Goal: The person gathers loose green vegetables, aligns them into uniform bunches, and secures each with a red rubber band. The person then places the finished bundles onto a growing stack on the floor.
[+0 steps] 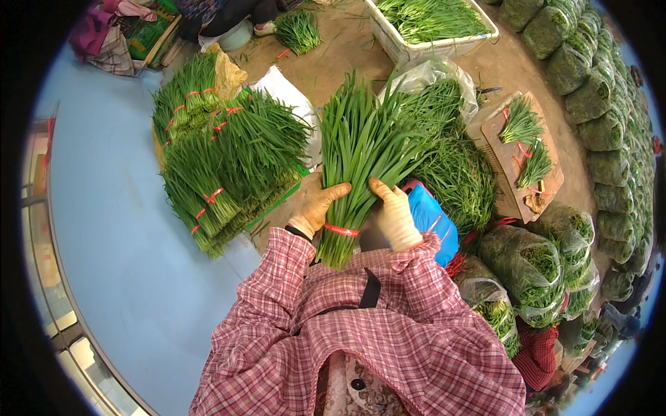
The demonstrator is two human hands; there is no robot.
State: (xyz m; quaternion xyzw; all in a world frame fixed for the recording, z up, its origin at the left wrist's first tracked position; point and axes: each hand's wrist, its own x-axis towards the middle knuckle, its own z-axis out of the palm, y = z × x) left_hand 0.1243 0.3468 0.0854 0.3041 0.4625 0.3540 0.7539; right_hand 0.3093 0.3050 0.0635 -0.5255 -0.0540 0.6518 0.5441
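Note:
A large bunch of flat-leaved garlic chives (354, 151) stands between my hands, leaf tips away from me, with a red tie (341, 229) around its lower stems. My left hand (317, 203), gloved, wraps the bunch's left side above the tie, its thumb across the leaves. On the right side my right hand (394, 213), also gloved, touches the leaves with its thumb; its other fingers are largely hidden. Red-tied chive bundles (223, 161) are piled to the left. Loose chives (452, 171) lie heaped to the right, beside a blue plastic bag (433, 223).
A white plastic crate (442, 49) of chives stands ahead. At right are a small board-topped stand (520, 197) with two small bunches and many filled clear bags (525, 265). Another person's shoe (265, 28) shows at the upper left. A blue surface (125, 171) spans the left.

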